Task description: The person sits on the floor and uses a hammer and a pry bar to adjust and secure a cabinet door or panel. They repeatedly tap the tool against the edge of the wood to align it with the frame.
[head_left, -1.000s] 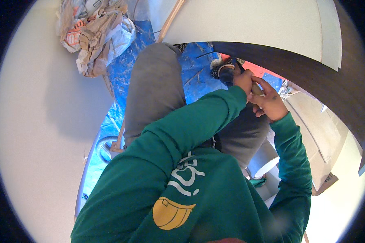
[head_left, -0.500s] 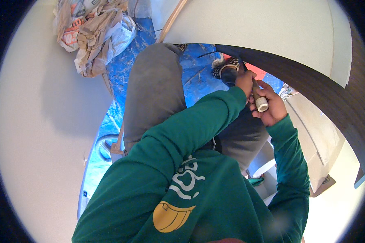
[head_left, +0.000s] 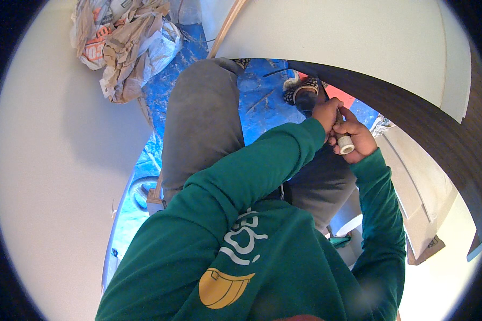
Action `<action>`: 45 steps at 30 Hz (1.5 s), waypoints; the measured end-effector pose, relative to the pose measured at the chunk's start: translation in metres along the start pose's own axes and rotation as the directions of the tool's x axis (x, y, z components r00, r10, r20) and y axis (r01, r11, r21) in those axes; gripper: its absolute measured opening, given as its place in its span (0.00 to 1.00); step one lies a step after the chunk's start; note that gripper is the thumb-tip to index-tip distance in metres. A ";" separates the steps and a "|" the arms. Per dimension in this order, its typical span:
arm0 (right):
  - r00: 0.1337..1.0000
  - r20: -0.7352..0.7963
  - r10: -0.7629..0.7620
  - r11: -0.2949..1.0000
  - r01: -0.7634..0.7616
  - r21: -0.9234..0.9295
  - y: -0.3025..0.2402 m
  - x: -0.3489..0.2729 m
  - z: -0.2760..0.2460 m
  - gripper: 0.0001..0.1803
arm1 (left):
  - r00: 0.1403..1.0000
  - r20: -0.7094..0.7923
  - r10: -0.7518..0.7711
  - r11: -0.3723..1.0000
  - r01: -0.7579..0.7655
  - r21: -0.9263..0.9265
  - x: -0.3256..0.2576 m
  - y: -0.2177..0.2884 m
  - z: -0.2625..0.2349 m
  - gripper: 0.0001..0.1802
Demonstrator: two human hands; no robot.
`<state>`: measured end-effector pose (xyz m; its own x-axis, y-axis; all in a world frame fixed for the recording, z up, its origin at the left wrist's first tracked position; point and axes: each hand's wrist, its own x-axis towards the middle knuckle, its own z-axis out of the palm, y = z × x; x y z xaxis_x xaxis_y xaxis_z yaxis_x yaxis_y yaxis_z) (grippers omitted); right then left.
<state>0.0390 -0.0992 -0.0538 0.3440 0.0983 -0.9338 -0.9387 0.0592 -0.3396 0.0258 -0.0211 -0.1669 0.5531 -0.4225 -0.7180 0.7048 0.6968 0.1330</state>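
In both hands is a short, brownish tube with a pale ringed end (head_left: 346,145) that points back toward me. My left hand (head_left: 325,116) closes round its far part and hides most of it. My right hand (head_left: 358,138) wraps the near part, fingers curled under and thumb on top. Both hands meet in front of my right knee, nearly touching each other. Just beyond them is my dark shoe (head_left: 306,96) with a studded sole.
A blue sheet (head_left: 260,107) covers the floor. Crumpled paper and plastic bags (head_left: 126,53) lie at the far left. A dark wood-look panel edge (head_left: 412,104) curves past on the right, below a white panel (head_left: 348,32). Something red (head_left: 338,95) lies beyond my hands.
My left hand has slid nearer along the tube, covering more of its body, and the two hands are closer together. The tube's pale end has dipped slightly toward me.
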 end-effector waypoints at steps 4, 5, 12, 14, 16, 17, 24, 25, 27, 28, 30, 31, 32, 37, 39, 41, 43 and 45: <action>0.999 -0.036 -0.020 0.999 0.019 -0.034 0.004 0.000 0.001 0.29 | 1.000 -0.021 -0.011 0.999 0.010 -0.033 0.003 -0.005 0.001 0.36; 0.998 -0.057 -0.016 0.999 0.014 -0.035 0.004 -0.001 0.002 0.28 | 0.999 -0.031 -0.018 0.999 0.017 -0.029 -0.001 -0.003 0.003 0.36; 0.992 -0.117 -0.038 0.999 0.038 -0.005 0.005 0.002 0.010 0.25 | 0.998 -0.045 0.033 0.995 -0.029 0.095 -0.005 0.005 0.002 0.27; 0.992 -0.126 -0.033 0.999 0.034 0.011 0.006 0.009 0.010 0.23 | 0.998 0.034 -0.055 0.998 0.054 0.036 0.009 0.000 -0.009 0.20; 0.989 -0.147 -0.030 0.997 0.040 0.065 0.008 0.013 0.015 0.21 | 0.994 0.043 -0.098 0.995 0.098 0.017 0.017 -0.004 -0.015 0.16; 0.986 -0.165 -0.028 0.998 0.037 0.053 0.010 0.015 0.016 0.21 | 0.995 0.010 -0.098 0.995 0.098 0.024 0.019 -0.003 -0.016 0.15; 0.987 -0.149 -0.067 0.998 0.069 0.006 0.011 0.005 0.026 0.20 | 0.990 -0.134 0.033 0.982 -0.007 0.189 -0.010 0.016 0.002 0.13; 0.986 -0.151 -0.073 0.997 0.071 -0.016 0.011 0.004 0.027 0.20 | 0.995 -0.094 0.023 0.987 -0.008 0.158 -0.006 0.012 -0.003 0.13; 0.986 -0.152 -0.075 0.997 0.071 -0.032 0.010 0.008 0.027 0.20 | 1.000 -0.008 0.008 0.995 -0.008 0.097 0.011 -0.002 -0.015 0.15; 0.985 -0.152 -0.077 0.997 0.072 -0.035 0.010 0.010 0.025 0.20 | 1.000 -0.011 -0.023 0.986 0.025 0.164 0.014 0.000 -0.016 0.15; 0.986 -0.149 -0.073 0.997 0.069 -0.032 0.009 0.011 0.025 0.20 | 0.996 -0.022 -0.084 0.952 0.087 0.295 0.019 0.003 -0.020 0.16; 0.986 -0.149 -0.072 0.997 0.069 -0.027 0.009 0.012 0.024 0.20 | 0.998 -0.036 -0.056 0.968 0.063 0.241 0.013 0.005 -0.016 0.16; 0.986 -0.154 -0.071 0.997 0.068 -0.027 0.008 0.011 0.024 0.19 | 0.998 -0.054 -0.026 0.982 0.035 0.184 0.004 0.008 -0.008 0.16; 0.983 -0.166 -0.073 0.997 0.070 -0.024 0.005 0.012 0.031 0.19 | 0.997 -0.069 -0.015 0.973 0.031 0.227 0.011 0.005 -0.013 0.19; 0.986 -0.152 -0.073 0.997 0.068 -0.035 0.007 0.015 0.027 0.19 | 0.998 -0.055 0.001 0.962 0.014 0.273 0.011 0.007 -0.015 0.19; 0.987 -0.143 -0.080 0.996 0.075 -0.043 0.007 0.013 0.026 0.19 | 0.998 -0.047 0.040 0.933 -0.020 0.359 0.013 0.004 -0.017 0.18; 0.987 -0.135 -0.088 0.996 0.084 -0.040 0.008 0.008 0.026 0.19 | 0.997 -0.046 0.054 0.918 -0.031 0.395 0.010 0.005 -0.015 0.18; 0.988 -0.136 -0.078 0.997 0.075 -0.030 0.008 0.012 0.025 0.19 | 0.997 -0.056 0.044 0.923 -0.019 0.385 0.005 0.008 -0.012 0.18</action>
<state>0.0359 -0.0729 -0.0648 0.4104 -0.0425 -0.9109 -0.9105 0.0362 -0.4120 0.0294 -0.0110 -0.1776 0.5580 -0.3576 -0.7488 0.8107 0.4277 0.3998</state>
